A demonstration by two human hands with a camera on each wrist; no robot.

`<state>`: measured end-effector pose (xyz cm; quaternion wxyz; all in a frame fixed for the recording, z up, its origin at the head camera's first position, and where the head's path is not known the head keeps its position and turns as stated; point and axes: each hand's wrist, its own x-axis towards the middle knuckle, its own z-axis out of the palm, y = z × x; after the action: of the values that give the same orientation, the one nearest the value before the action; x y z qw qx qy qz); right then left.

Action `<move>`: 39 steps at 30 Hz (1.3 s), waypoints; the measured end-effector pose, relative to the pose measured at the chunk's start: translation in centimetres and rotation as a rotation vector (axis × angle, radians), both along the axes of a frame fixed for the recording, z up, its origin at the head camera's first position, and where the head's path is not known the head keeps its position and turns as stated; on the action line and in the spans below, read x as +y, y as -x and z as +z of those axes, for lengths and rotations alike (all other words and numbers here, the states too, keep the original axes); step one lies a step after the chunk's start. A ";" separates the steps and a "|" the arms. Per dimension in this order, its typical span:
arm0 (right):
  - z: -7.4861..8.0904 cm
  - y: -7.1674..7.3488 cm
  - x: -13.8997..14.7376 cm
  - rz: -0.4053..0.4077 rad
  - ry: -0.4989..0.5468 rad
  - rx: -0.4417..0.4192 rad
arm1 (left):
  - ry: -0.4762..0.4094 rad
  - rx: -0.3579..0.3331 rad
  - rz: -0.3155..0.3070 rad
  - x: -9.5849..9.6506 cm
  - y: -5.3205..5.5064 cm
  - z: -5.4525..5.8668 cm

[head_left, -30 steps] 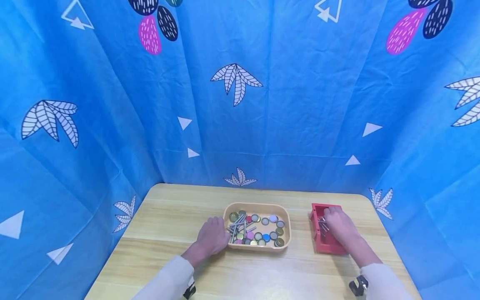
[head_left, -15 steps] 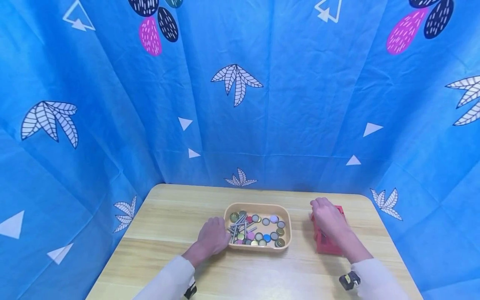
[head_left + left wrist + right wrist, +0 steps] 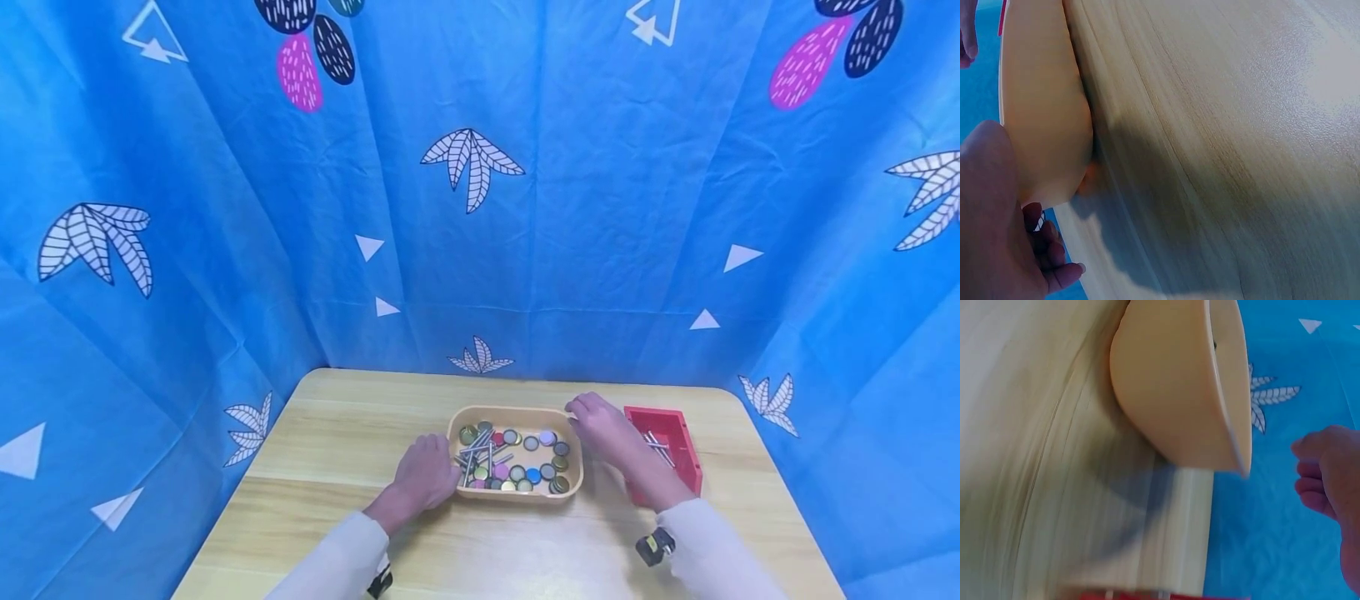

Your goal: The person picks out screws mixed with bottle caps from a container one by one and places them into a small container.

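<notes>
My left hand [image 3: 424, 473] grips the left end of a beige oval-cornered plastic tray [image 3: 517, 496], its thumb at the rim and fingers curled outside in the left wrist view. Inside the tray lie several bottle caps [image 3: 532, 475] of mixed colours and, at its left side, a pile of slim silver metal rods [image 3: 480, 450] like nails or bolts. My right hand [image 3: 606, 429] hovers by the tray's right back corner. In the right wrist view its fingers [image 3: 1315, 487] are loosely bent, with nothing visible between them.
A red bin [image 3: 686, 458] stands to the right of the tray, partly behind the right forearm, with several silver rods [image 3: 660, 448] in it. Both sit on a wooden table [image 3: 345, 417], with a blue patterned curtain [image 3: 600, 250] round its back and sides.
My right hand has come out of the red bin and moved left to the tray's right end, bringing the rods in the bin into view. The left hand and tray stay put.
</notes>
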<state>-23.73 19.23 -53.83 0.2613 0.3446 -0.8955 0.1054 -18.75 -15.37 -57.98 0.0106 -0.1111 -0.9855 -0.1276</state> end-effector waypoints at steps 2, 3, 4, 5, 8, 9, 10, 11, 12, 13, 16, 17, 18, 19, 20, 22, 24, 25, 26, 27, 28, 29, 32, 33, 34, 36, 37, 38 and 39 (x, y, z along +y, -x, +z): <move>-0.2 0.3 -0.9 0.041 -0.001 -0.004 | 0.007 -0.001 0.000 0.0 0.0 0.0; -0.3 0.4 -1.3 0.063 0.001 -0.014 | 0.006 -0.001 0.000 -0.1 0.0 0.0; -0.4 0.5 -1.6 0.085 -0.005 -0.022 | 0.008 -0.001 0.000 -0.1 0.0 0.0; -0.6 0.6 -2.0 0.106 -0.009 -0.039 | 0.013 -0.001 0.000 -0.1 0.1 0.0; -1.0 0.8 -3.0 0.159 -0.018 -0.116 | 0.004 0.003 -0.001 -0.2 0.2 0.0; -1.2 0.8 -3.3 0.166 -0.020 -0.152 | -0.003 0.006 -0.001 -0.2 0.2 0.0; -1.3 0.9 -3.7 0.173 -0.021 -0.189 | -0.003 0.009 -0.002 -0.2 0.3 0.0; -1.5 1.0 -4.0 0.178 -0.020 -0.228 | -0.005 0.013 -0.003 -0.2 0.3 0.0; -1.6 1.0 -4.3 0.186 -0.022 -0.259 | -0.010 0.018 -0.005 -0.2 0.3 0.0; -1.7 1.1 -4.6 0.191 -0.022 -0.289 | -0.013 0.023 -0.007 -0.2 0.4 -0.1; -2.2 1.3 -5.6 0.220 -0.025 -0.325 | -0.003 0.030 -0.011 -0.2 0.4 -0.2; -2.4 1.3 -5.8 0.225 -0.031 -0.315 | -0.008 0.030 -0.010 -0.2 0.4 -0.2; -2.6 1.4 -6.1 0.231 -0.037 -0.295 | -0.007 0.026 -0.011 -0.2 0.4 -0.3; -2.8 1.4 -6.3 0.231 -0.040 -0.275 | -0.005 0.021 -0.010 -0.2 0.4 -0.3; -3.1 1.4 -6.5 0.233 -0.043 -0.248 | -0.004 0.018 -0.009 -0.1 0.4 -0.3; -3.5 1.4 -7.0 0.241 -0.050 -0.207 | -0.001 0.013 -0.007 -0.1 0.4 -0.4; -3.9 1.5 -7.4 0.264 -0.042 -0.206 | 0.014 0.010 -0.007 -0.1 0.4 -0.5; -4.0 1.4 -7.6 0.277 -0.033 -0.224 | 0.012 0.013 -0.006 -0.1 0.4 -0.4; -4.1 1.4 -7.8 0.291 -0.026 -0.251 | 0.015 0.015 -0.007 -0.1 0.4 -0.4; -4.2 1.4 -7.9 0.298 -0.024 -0.281 | 0.022 0.015 -0.008 -0.1 0.4 -0.4; -4.2 1.4 -8.1 0.302 -0.025 -0.314 | 0.024 0.013 -0.007 -0.1 0.4 -0.3; -4.3 1.3 -8.3 0.301 -0.030 -0.340 | 0.025 0.012 -0.007 -0.1 0.4 -0.3; -4.4 1.1 -8.8 0.281 -0.055 -0.422 | 0.021 0.004 -0.007 -0.1 0.3 -0.2; -4.6 1.0 -8.9 0.275 -0.063 -0.441 | 0.019 0.002 -0.006 -0.1 0.2 -0.2; -4.7 0.9 -9.0 0.272 -0.066 -0.460 | 0.016 0.002 -0.005 -0.1 0.2 -0.2; -5.0 0.9 -9.2 0.264 -0.069 -0.481 | 0.012 -0.001 -0.004 -0.1 0.1 -0.3; -5.1 0.9 -9.2 0.262 -0.067 -0.487 | 0.010 -0.002 -0.004 -0.1 0.1 -0.3; -5.3 0.9 -9.3 0.264 -0.067 -0.486 | 0.008 0.000 -0.004 -0.1 0.1 -0.3; -5.4 0.9 -9.4 0.270 -0.068 -0.476 | 0.005 0.003 -0.004 -0.1 0.1 -0.3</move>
<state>-24.67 9.85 -59.27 0.0153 0.4351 -0.8805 0.1874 -18.89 -15.45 -58.26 0.0113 -0.1134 -0.9856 -0.1250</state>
